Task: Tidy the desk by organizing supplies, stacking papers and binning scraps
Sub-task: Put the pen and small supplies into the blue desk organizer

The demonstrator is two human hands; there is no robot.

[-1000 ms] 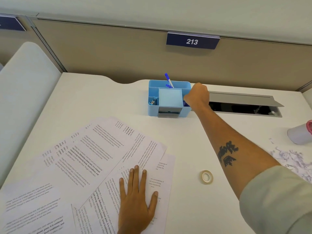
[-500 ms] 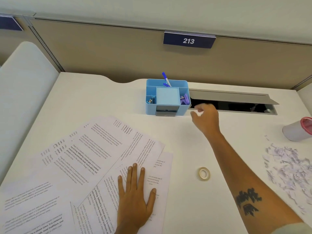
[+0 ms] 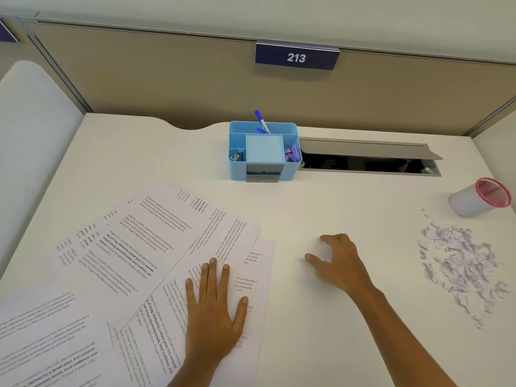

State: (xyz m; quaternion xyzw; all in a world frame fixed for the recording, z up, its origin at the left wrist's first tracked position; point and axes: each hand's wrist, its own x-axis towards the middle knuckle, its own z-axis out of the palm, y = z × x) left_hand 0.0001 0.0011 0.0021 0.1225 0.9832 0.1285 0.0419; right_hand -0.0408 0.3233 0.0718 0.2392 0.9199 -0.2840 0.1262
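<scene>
Showing the loose printed white paper sheets (image 3: 145, 247), fanned and overlapping on the near-left part of the white surface (image 3: 321, 208), not yet stacked. Sheets of this kind are judged light, thin and limp, apt to slide over one another and to crease if pinched hard; they are best gathered from the outer edges, squared against the surface, then lifted along one long side. Left hand (image 3: 213, 314) lies flat on the nearest sheet, fingers straight and slightly spread, pressing down and holding nothing. Right hand (image 3: 339, 262) hovers just above or at the surface beside the sheets' right edge, its grip half open, thumb and fingers loosely curved toward one another; whether anything lies under it cannot be told, as the palm hides that spot. Pile of small torn white paper scraps (image 3: 460, 263) lies well apart at the right, feather-light and easily scattered, best swept together by the flat of a hand. White cylindrical bin with pink mesh rim (image 3: 474, 198) lies tipped on its side just beyond the scraps. Light-blue plastic desk organizer (image 3: 264, 150), at the back near the partition, holds a blue pen (image 3: 261, 120) and a purple clip (image 3: 292, 155)
</scene>
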